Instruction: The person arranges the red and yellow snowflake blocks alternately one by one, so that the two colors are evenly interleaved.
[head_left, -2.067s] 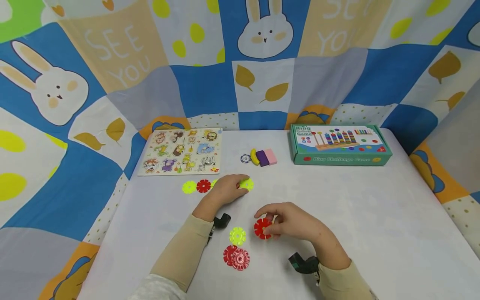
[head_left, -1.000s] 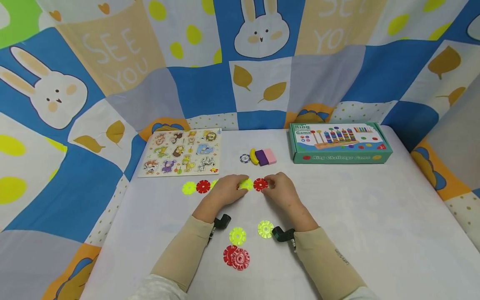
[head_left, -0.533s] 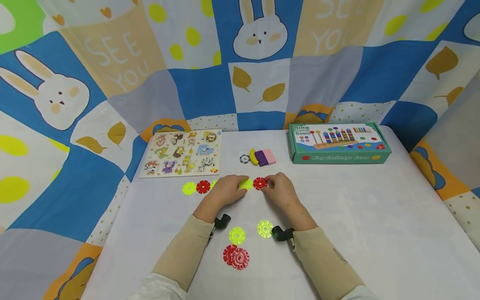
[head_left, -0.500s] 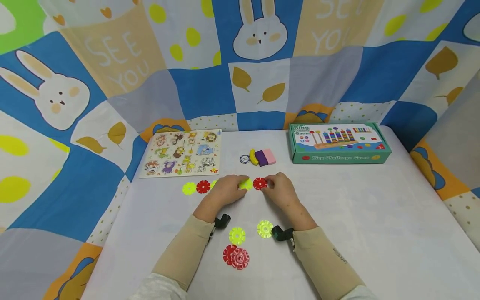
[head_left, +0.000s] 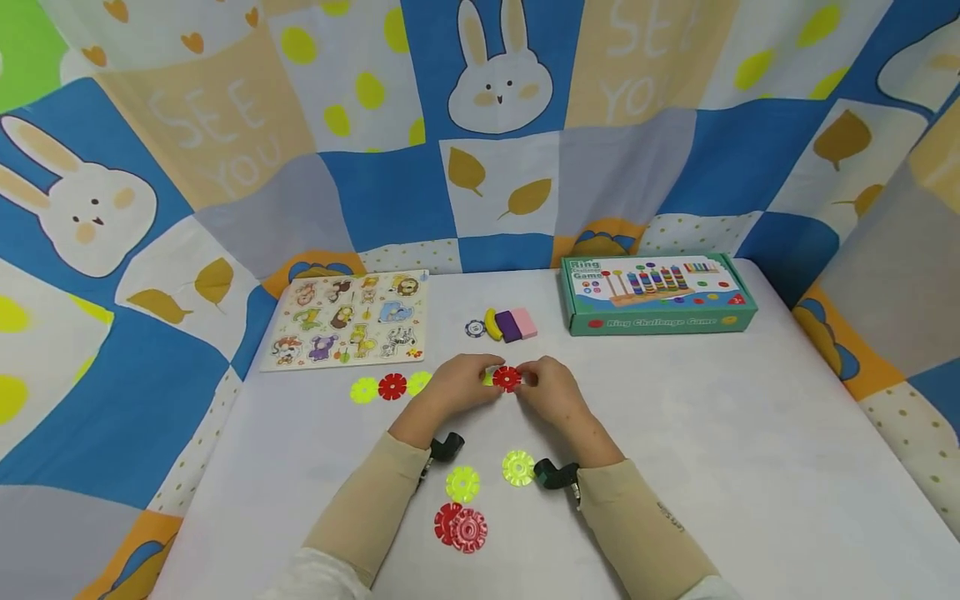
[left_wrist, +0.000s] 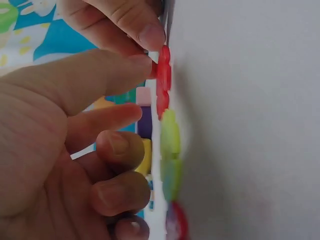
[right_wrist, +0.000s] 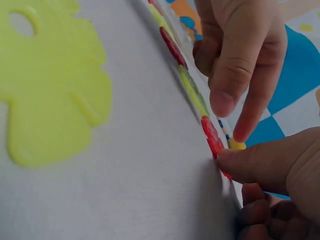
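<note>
A row of slotted, flower-shaped plastic discs, yellow and red by turns, lies across the table; a red disc (head_left: pixel 392 387) stands near its left end. My right hand (head_left: pixel 557 390) pinches the red disc (head_left: pixel 507 379) at the right end between thumb and fingers. In the head view this disc's left edge overlaps the neighbouring yellow disc (head_left: pixel 488 378). My left hand (head_left: pixel 453 387) lies over the row and hides part of it. Its thumb and index finger are spread around that join, the other fingers loosely bent, as the left wrist view shows.
Nearer me lie two loose yellow discs (head_left: pixel 462 483) and a pair of overlapping red discs (head_left: pixel 468 531). Behind the row are an animal puzzle board (head_left: pixel 348 321), a small banana piece (head_left: pixel 492 325), purple and pink blocks (head_left: pixel 523 322), and a green game box (head_left: pixel 660 296).
My right hand has carried the red disc from the near side up to the row's right end, then slid it left against the yellow disc. My left hand has stayed over the row.
</note>
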